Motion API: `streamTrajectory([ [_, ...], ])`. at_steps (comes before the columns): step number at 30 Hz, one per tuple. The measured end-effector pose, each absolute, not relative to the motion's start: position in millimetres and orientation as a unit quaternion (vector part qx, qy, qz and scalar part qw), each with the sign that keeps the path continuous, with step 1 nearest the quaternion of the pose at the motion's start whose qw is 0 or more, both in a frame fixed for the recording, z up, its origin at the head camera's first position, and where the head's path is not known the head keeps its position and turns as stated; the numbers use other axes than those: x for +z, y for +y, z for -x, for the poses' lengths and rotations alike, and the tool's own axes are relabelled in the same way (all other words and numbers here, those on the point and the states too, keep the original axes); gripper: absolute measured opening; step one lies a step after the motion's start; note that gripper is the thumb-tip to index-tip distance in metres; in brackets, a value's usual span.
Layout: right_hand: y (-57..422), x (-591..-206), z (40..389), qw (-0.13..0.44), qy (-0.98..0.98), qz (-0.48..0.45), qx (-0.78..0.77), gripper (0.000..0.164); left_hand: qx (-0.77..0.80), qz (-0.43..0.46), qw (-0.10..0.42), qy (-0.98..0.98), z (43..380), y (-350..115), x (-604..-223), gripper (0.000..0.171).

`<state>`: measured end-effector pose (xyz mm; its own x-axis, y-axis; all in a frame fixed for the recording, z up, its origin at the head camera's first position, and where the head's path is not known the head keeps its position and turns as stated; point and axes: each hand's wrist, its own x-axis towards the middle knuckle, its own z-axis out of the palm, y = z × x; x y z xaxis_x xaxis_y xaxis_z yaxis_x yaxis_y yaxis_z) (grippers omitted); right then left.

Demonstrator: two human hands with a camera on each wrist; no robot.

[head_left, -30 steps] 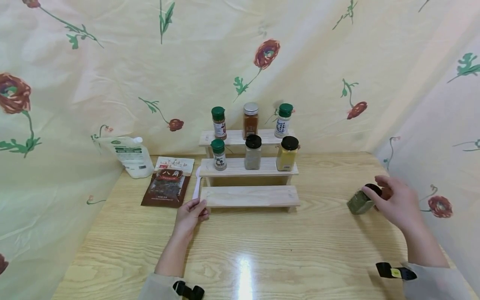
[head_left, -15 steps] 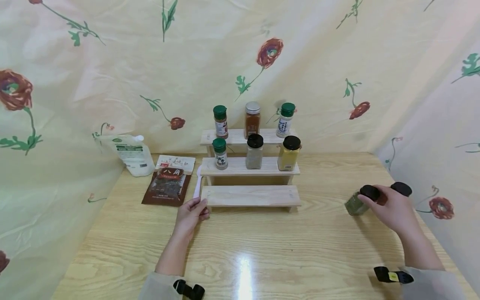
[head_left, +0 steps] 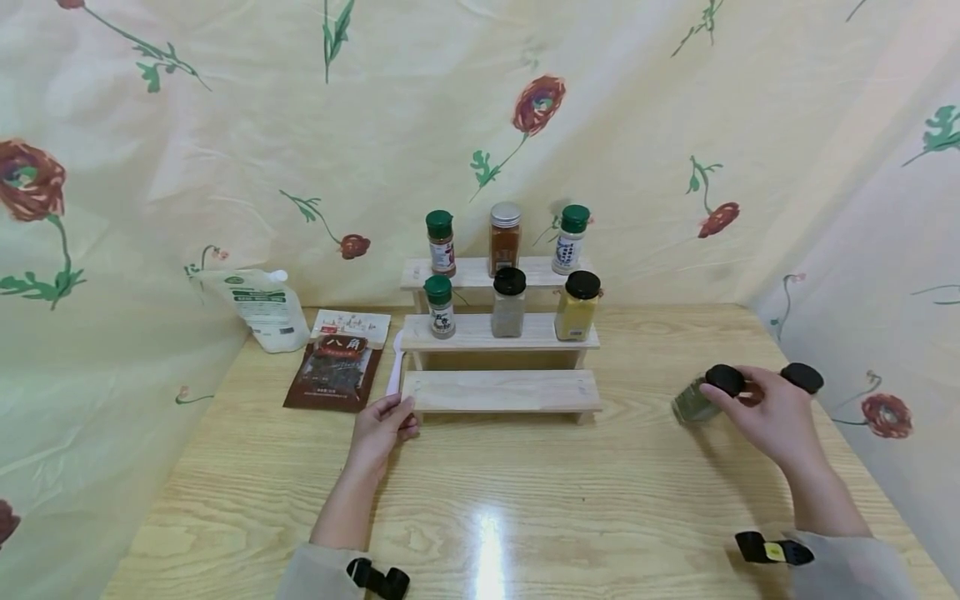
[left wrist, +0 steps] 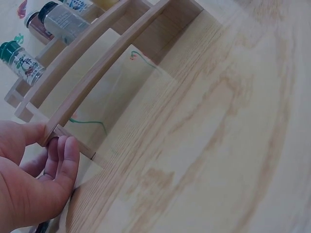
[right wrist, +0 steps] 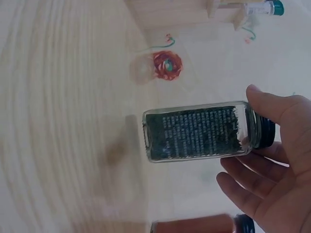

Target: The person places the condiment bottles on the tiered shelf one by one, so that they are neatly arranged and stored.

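My right hand (head_left: 772, 425) grips a square glass jar of dark green dried herbs (head_left: 693, 403) near its black lid. The jar tilts, and the right wrist view shows its base (right wrist: 146, 136) apart from its shadow on the table. My left hand (head_left: 378, 433) pinches the left end of the lowest step of a three-step wooden rack (head_left: 501, 392). On the middle step stand a green-capped shaker (head_left: 441, 319), a black-lidded clear jar (head_left: 507, 317) and a black-lidded yellow jar (head_left: 574, 318). Two green-capped shakers flank a silver-lidded jar (head_left: 504, 247) on the top step.
Beside my right hand stands another black-lidded jar (head_left: 802, 378), with reddish-brown contents in the right wrist view. Left of the rack lie a white spoon handle (head_left: 395, 367) and a brown packet (head_left: 333, 367). A white spouted pouch (head_left: 272, 312) leans against the floral backdrop (head_left: 637, 125).
My right hand has moved left with the herb jar, away from the other black-lidded jar, whose lid now shows behind it. My left hand stays at the rack's lowest step.
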<state>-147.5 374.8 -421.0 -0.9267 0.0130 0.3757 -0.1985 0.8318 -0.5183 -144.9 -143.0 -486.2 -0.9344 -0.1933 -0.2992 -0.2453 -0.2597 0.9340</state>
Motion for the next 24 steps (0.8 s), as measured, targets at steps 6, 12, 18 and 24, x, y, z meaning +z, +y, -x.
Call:
streamTrajectory([
  [6,360,-412,150,0.195,-0.924,-0.069,0.321,0.051,0.776,0.186,0.016,0.603,145,-143,-486,0.042],
  [12,345,-401,154,0.199,-0.907,-0.109,0.354,0.037,0.775,0.188,0.018,0.603,146,-143,-486,0.043],
  [18,331,-389,157,0.187,-0.894,-0.172,0.37,0.033,0.778,0.186,0.016,0.6,145,-143,-485,0.042],
  [24,318,-386,158,0.179,-0.882,-0.213,0.381,0.036,0.776,0.185,0.017,0.602,145,-143,-485,0.041],
])
